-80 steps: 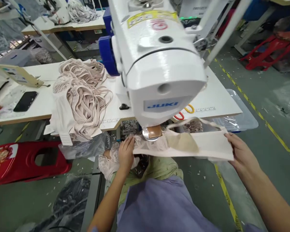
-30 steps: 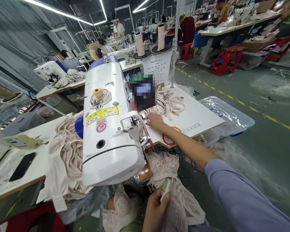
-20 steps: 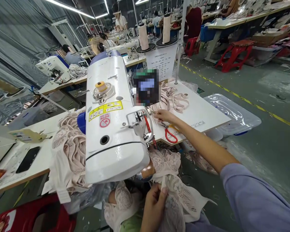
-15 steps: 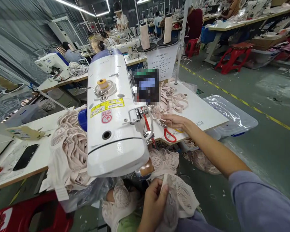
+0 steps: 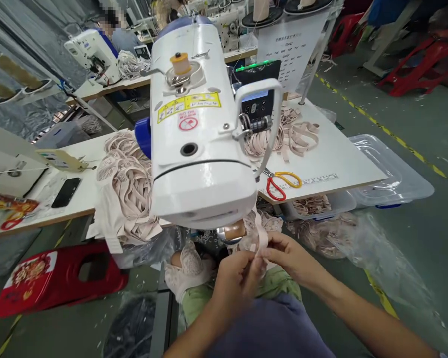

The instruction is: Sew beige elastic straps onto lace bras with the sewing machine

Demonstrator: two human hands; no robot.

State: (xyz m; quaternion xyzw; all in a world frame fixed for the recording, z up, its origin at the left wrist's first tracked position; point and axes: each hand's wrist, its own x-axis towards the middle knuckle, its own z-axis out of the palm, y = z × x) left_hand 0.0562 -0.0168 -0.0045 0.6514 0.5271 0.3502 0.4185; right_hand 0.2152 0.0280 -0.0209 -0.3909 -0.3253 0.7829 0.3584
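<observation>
My left hand point(image 5: 237, 278) is closed low in front of the sewing machine, its thumb and fingers pinched at the edge of a pale pink lace bra mostly hidden by my hands. My right hand point(image 5: 293, 258) meets it from the right, pinching a narrow pale pink strap point(image 5: 260, 231) that rises toward the machine head. The fingertips of both hands nearly touch at the strap's lower end. Another part of pale lace point(image 5: 188, 266) lies over my left knee. Above my hands stands the white sewing machine point(image 5: 203, 194), which hides its own needle area.
Scissors point(image 5: 278, 186) with red and yellow handles lie at the table's right edge, near a coil of straps point(image 5: 265, 141). Heaped lace pieces point(image 5: 130, 194) sit left of the machine, beyond them a phone point(image 5: 66, 192). A red stool point(image 5: 63, 273) stands lower left; a clear lid point(image 5: 392, 169) lies right.
My right hand has come from the tabletop beside the scissors down to my left hand, bringing a strap. The view has tilted downward; the lace at my left hand is now largely covered.
</observation>
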